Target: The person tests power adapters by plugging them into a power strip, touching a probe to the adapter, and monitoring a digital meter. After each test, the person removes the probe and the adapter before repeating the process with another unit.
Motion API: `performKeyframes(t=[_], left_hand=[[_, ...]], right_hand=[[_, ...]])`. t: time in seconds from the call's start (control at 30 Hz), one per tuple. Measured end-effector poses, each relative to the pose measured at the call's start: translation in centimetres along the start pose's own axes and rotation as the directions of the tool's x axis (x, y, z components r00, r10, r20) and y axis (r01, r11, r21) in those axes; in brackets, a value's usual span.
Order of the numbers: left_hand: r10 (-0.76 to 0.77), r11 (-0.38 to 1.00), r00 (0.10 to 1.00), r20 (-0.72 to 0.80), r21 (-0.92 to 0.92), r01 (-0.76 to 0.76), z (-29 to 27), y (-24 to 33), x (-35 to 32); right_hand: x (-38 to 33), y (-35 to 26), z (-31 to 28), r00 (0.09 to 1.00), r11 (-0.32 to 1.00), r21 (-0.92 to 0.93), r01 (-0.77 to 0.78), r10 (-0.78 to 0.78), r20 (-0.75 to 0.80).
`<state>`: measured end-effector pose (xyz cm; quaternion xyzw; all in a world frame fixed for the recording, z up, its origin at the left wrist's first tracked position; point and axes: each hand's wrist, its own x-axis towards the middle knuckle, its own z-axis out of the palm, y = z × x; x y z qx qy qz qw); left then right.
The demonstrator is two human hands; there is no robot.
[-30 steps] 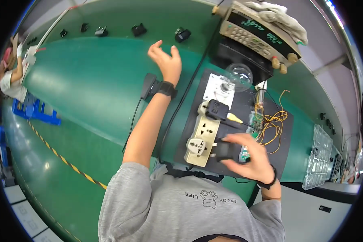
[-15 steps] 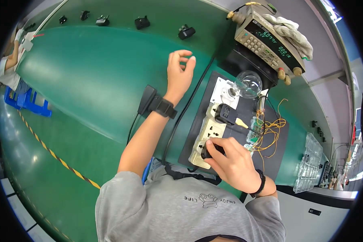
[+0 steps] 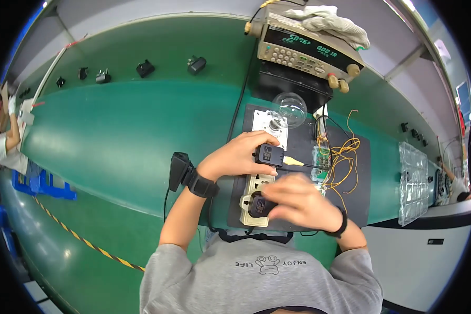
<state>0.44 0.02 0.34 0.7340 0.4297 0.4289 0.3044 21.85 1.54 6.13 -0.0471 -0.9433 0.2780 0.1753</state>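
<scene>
The left hand (image 3: 239,155), forearm angled up from the lower edge, curls palm-down over the black adapter (image 3: 269,155) plugged into the cream power strip (image 3: 258,194) on the black mat (image 3: 303,178). The right hand (image 3: 296,202), blurred, appears closed on a second black plug (image 3: 257,204) near the strip's lower end.

Both hands reach forward, left hand (image 3: 239,155) curled, right hand (image 3: 296,201) blurred, perhaps gripping.
</scene>
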Motion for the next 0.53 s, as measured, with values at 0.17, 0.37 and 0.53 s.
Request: performKeyframes(t=[0.17,0.37,0.53], left_hand=[[-0.127,0.991,0.992,0.002,-0.034,0.127,-0.2,0.7,0.2],[-0.062,0.989,0.994,-0.095,0.126,0.073,-0.3,1.6,-0.1],[-0.051,0.987,0.995,-0.087,0.149,0.063,0.1,1.5,0.0]], right_hand=[[-0.7,3.2,-1.5,0.917,0.883,-0.302,-0.358,0.272,-0.292],[-3.4,2.8,-3.5,0.901,0.846,-0.334,-0.416,0.334,-0.276],[-7.0,-0.2,-1.2,0.925,0.929,-0.065,-0.364,0.352,-0.139]])
